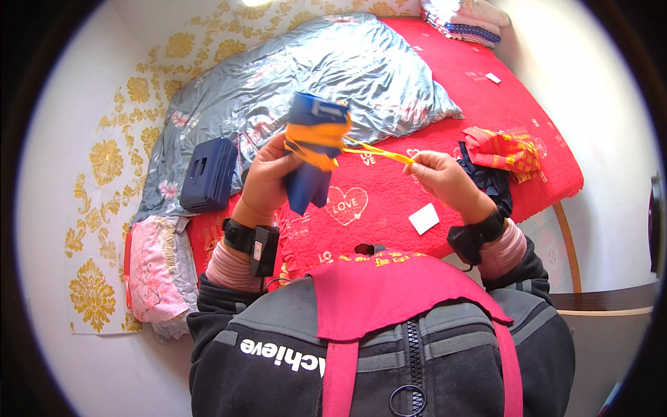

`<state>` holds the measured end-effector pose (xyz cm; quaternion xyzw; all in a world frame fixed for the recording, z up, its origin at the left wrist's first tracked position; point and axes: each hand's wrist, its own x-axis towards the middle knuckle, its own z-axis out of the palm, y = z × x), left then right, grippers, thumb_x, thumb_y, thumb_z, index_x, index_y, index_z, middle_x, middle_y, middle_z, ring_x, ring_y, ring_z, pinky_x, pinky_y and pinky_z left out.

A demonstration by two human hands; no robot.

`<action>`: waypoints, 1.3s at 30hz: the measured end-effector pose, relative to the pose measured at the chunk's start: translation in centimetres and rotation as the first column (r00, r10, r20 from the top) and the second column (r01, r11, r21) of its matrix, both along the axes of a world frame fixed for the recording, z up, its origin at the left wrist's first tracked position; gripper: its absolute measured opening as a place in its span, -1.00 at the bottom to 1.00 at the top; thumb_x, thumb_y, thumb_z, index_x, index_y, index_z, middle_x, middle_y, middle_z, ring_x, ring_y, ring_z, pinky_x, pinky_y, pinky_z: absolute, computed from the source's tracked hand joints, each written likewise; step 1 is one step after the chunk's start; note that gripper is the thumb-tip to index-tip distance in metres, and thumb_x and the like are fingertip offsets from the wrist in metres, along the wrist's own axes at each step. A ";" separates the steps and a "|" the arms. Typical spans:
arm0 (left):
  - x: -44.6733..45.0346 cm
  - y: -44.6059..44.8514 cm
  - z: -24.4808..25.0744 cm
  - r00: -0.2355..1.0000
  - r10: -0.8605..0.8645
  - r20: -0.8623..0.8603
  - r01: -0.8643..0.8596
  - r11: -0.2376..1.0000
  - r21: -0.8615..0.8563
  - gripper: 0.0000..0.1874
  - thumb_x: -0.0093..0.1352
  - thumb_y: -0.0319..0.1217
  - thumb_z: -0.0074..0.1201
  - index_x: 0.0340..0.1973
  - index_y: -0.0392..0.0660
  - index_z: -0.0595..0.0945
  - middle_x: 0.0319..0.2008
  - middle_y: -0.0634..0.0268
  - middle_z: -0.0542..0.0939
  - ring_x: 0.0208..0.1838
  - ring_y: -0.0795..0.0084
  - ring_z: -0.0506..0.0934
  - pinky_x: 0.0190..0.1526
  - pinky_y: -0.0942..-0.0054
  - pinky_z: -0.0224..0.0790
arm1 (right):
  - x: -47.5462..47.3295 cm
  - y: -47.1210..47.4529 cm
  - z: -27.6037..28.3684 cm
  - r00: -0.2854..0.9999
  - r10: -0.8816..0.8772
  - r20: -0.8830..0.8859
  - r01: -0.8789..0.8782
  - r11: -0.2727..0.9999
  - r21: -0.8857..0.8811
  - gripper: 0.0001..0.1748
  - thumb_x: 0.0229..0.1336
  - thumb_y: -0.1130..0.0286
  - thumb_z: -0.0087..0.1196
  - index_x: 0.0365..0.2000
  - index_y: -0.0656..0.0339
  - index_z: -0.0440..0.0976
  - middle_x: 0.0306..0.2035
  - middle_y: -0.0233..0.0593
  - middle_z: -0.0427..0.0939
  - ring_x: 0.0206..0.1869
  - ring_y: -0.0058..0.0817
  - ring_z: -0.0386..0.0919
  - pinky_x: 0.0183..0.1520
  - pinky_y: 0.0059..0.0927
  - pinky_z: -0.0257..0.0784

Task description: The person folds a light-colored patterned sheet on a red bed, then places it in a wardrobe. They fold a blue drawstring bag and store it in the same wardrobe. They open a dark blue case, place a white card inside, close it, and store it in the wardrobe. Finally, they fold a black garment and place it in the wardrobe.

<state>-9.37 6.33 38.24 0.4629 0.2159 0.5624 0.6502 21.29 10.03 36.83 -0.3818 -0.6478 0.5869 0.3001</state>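
Observation:
In my left hand (268, 172) is a blue folded bag (318, 109), blurred by motion, with white marking near its top. An orange-yellow strap (318, 136) is wound around its middle. Pinched between thumb and fingers of my right hand (440, 180) is the strap's thin end, which runs fairly straight across to the bag. Both hands are raised above a red quilted bedspread (385, 180). My left fingers behind the bag are mostly hidden.
A dark blue plastic case (209, 174) lies left on a grey floral quilt (312, 62). Red patterned cloth (503, 151) and dark fabric (487, 180) lie right. A white card (423, 219) is near my right wrist. Folded bedding (464, 23) stands at the far corner, a pink pillow (153, 271) at left.

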 end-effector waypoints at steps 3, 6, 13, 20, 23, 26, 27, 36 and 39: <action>0.6 -0.7 0.8 0.829 0.102 -0.549 -0.015 0.987 0.160 -0.70 0.30 -0.52 0.07 -0.06 -0.28 0.51 -0.19 0.29 0.58 -0.14 0.57 0.51 -0.05 0.52 0.36 | 0.8 2.0 0.4 0.988 -0.154 -0.012 0.150 0.978 -0.147 -0.86 0.15 0.36 0.05 -0.40 0.22 0.46 -0.68 -0.62 0.25 -0.72 -0.86 0.13 -0.69 -0.73 -0.01; 2.3 -0.9 1.1 0.367 0.340 -0.866 0.111 0.908 0.403 -0.73 0.24 -0.43 0.09 -0.14 -0.16 0.52 -0.38 0.12 0.61 -0.27 0.31 0.59 -0.24 0.40 0.41 | 0.8 2.9 2.0 0.982 -0.185 -0.042 0.180 0.979 -0.097 -0.87 0.13 0.36 0.07 -0.41 0.21 0.45 -0.69 -0.63 0.24 -0.71 -0.86 0.13 -0.68 -0.76 -0.02; 5.0 0.1 -2.1 0.004 0.466 -0.885 0.106 0.880 0.464 -0.80 0.20 -0.41 0.06 -0.27 -0.16 0.49 -0.43 -0.01 0.57 -0.29 -0.02 0.54 -0.31 0.22 0.38 | -2.6 -0.5 5.4 0.986 0.126 -0.105 -0.100 0.969 0.226 -0.86 0.19 0.38 0.04 -0.34 0.26 0.46 -0.64 -0.61 0.28 -0.62 -0.86 0.18 -0.59 -0.75 0.07; 2.5 1.7 -3.9 0.762 0.400 -0.509 -0.378 0.913 0.151 -0.79 0.23 -0.49 0.15 -0.27 -0.26 0.47 -0.43 0.33 0.52 -0.33 0.67 0.46 -0.31 0.62 0.34 | -1.8 -2.7 1.1 0.949 0.306 0.078 -0.316 0.915 0.250 -0.89 0.16 0.51 0.05 -0.37 0.39 0.48 -0.52 -0.44 0.45 -0.39 -0.77 0.34 -0.32 -0.63 0.34; 2.7 0.3 -3.6 0.900 0.305 -0.313 -0.265 0.950 0.164 -0.74 0.22 -0.50 0.17 -0.22 -0.24 0.46 -0.37 0.34 0.52 -0.29 0.64 0.46 -0.24 0.61 0.33 | -1.1 -1.3 -0.7 0.984 0.172 -0.051 -0.176 0.980 -0.091 -0.89 0.19 0.50 0.02 -0.36 0.32 0.51 -0.50 -0.48 0.46 -0.38 -0.76 0.40 -0.31 -0.66 0.33; 4.0 -1.6 -3.4 0.768 0.247 -0.591 -0.075 0.951 0.300 -0.77 0.17 -0.54 0.19 -0.30 -0.19 0.48 -0.41 0.33 0.48 -0.35 0.56 0.44 -0.28 0.56 0.31 | -0.4 -0.3 -1.5 0.997 -0.010 -0.070 -0.010 0.960 -0.278 -0.81 0.19 0.31 0.06 -0.37 0.24 0.48 -0.54 -0.56 0.39 -0.46 -0.80 0.37 -0.38 -0.69 0.29; 4.7 -2.1 -3.4 0.761 0.204 -0.616 0.000 0.949 0.314 -0.78 0.16 -0.55 0.19 -0.31 -0.19 0.48 -0.43 0.31 0.46 -0.37 0.56 0.43 -0.31 0.55 0.31 | -0.5 -0.3 -1.7 0.981 0.014 -0.194 -0.063 0.968 -0.244 -0.82 0.19 0.32 0.05 -0.38 0.24 0.47 -0.53 -0.55 0.39 -0.45 -0.79 0.37 -0.37 -0.70 0.29; 5.6 -4.6 -3.6 0.748 -0.282 -0.600 0.438 0.890 0.127 -0.76 0.22 -0.43 0.13 -0.26 -0.29 0.50 -0.36 0.28 0.54 -0.29 0.54 0.46 -0.19 0.57 0.32 | -0.8 -3.7 -2.3 0.798 0.489 -0.354 -0.576 0.790 -0.208 -0.80 0.27 0.36 -0.05 -0.34 0.33 0.42 -0.33 -0.35 0.47 -0.26 -0.68 0.41 -0.16 -0.64 0.34; 5.9 -5.2 -3.8 0.790 -0.472 -0.392 0.386 0.879 -0.281 -0.74 0.36 -0.35 0.02 -0.15 -0.28 0.49 -0.31 0.34 0.52 -0.23 0.65 0.45 -0.18 0.62 0.33 | -0.4 -3.8 -2.2 0.800 0.519 -0.300 -0.592 0.764 -0.258 -0.80 0.30 0.40 -0.10 -0.31 0.35 0.41 -0.29 -0.25 0.52 -0.25 -0.65 0.43 -0.16 -0.60 0.37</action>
